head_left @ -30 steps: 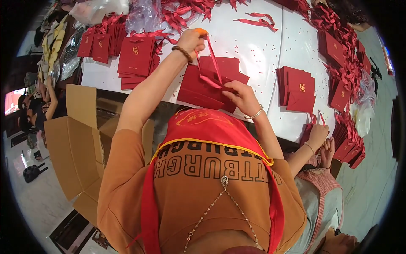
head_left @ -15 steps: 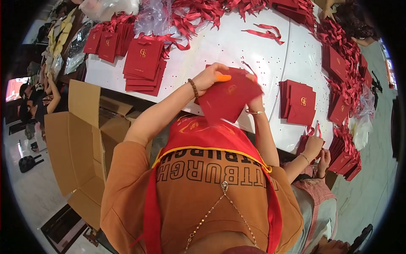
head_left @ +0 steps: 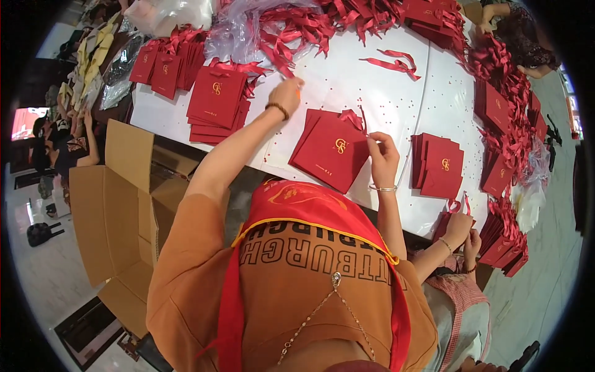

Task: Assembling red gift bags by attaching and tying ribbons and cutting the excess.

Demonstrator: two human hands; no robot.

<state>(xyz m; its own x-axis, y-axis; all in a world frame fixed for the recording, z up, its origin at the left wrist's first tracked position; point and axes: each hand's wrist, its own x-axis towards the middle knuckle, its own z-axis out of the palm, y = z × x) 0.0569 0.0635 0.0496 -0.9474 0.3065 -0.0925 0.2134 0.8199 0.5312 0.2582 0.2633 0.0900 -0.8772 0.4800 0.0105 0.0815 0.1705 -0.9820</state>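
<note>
A red paper gift bag [head_left: 331, 149] with a gold emblem and a ribbon handle [head_left: 353, 118] lies on the white table, overlapping another red bag [head_left: 300, 152]. My right hand [head_left: 384, 158], a bangle at its wrist, is closed at the upper right edge of the top bag. Farther left and forward, my left hand [head_left: 285, 98] is closed at the end of a red ribbon [head_left: 283, 67] that trails from the heap. An orange cover shows on one of its fingers; the fingertips are partly hidden. Left of the bags is a stack of red bags [head_left: 217, 99].
More bags [head_left: 439, 164] lie to the right. Beside me a co-worker's hands [head_left: 460, 230] handle a red bag. Ribbon heaps [head_left: 359, 13] and clear plastic [head_left: 232, 34] line the far side. An open cardboard box [head_left: 111, 217] stands at left. Small red dots speckle the table [head_left: 334, 74].
The bag, held up and tilted in both hands before, now lies flat with its emblem up. My left hand has left it and moved forward to the ribbon; my right hand stays at its edge.
</note>
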